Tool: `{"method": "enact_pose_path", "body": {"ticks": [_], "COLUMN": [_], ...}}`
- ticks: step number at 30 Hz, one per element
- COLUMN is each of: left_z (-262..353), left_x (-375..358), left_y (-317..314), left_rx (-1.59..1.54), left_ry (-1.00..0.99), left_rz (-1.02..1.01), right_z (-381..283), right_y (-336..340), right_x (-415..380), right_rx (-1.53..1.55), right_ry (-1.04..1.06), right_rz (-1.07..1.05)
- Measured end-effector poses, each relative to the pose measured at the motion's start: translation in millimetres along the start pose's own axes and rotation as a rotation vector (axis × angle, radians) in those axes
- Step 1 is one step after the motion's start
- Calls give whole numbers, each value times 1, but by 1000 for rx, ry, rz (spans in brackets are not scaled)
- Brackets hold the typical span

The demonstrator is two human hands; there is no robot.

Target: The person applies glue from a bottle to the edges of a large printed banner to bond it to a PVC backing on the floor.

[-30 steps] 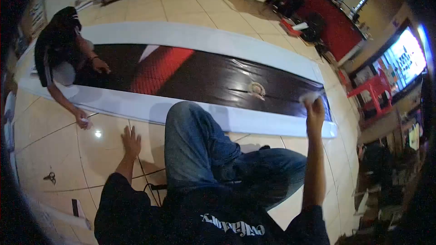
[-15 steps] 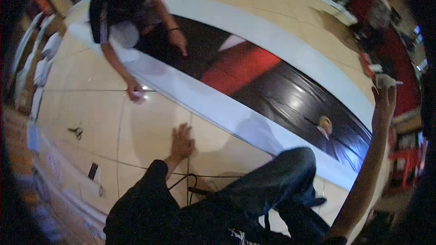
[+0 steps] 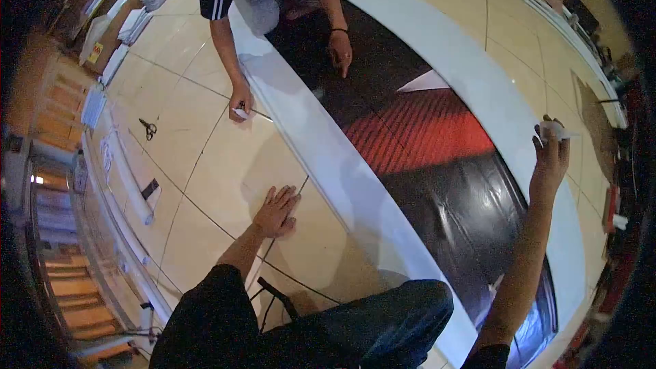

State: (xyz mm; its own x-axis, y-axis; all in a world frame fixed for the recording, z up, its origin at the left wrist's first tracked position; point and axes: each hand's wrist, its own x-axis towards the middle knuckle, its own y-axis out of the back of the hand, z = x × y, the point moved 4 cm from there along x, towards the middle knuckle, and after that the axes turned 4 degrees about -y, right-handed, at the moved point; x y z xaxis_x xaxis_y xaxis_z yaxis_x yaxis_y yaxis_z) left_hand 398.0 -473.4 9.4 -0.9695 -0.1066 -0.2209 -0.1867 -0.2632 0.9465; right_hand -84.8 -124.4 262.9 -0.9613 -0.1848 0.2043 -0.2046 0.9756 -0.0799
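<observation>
The banner lies spread on the tiled floor, its dark and red print between two white margins; the glossy dark part nearer the person shows wrinkles. Over the outer margin, as seen from here, the right hand is raised, fingers bent and mostly closed round a pale, see-through thing; what it is, and how high it hangs above the banner, I cannot tell. The left hand is open on the tiles beside the banner's near margin, palm down, fingers a little apart, with nothing visible in its hold.

A bare-tile prop like that seems sound, since weight on the print could crease it; the raised knee, which overlaps the near margin in view, is best kept light or off it; the pale thing wants a loose, sure grip, so it neither drops nor drags on the sheet.

At the banner's other end a co-worker points one hand at the print; the other has a small white thing beside the near margin. Well away from that margin lie scissors and white rolls.
</observation>
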Motion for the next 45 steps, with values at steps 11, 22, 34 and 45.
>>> {"method": "enact_pose_path", "body": {"ticks": [11,22,34,45], "left_z": [7,126,231,221], "left_x": [-6,-69,-82,-25], "left_y": [-9,-95,-107,-74], "left_rx": [50,127,-18,53], "left_ry": [-3,674,533,537], "left_rz": [176,401,44,-330], "right_z": [-57,-196,-146,-68], "right_y": [186,349,441,469], "right_x": [-64,-268,-422,-486], "right_rx": [-166,-425,-412,-309], "right_ry": [132,238,82,-93], "right_rz": [31,73,311,516]}}
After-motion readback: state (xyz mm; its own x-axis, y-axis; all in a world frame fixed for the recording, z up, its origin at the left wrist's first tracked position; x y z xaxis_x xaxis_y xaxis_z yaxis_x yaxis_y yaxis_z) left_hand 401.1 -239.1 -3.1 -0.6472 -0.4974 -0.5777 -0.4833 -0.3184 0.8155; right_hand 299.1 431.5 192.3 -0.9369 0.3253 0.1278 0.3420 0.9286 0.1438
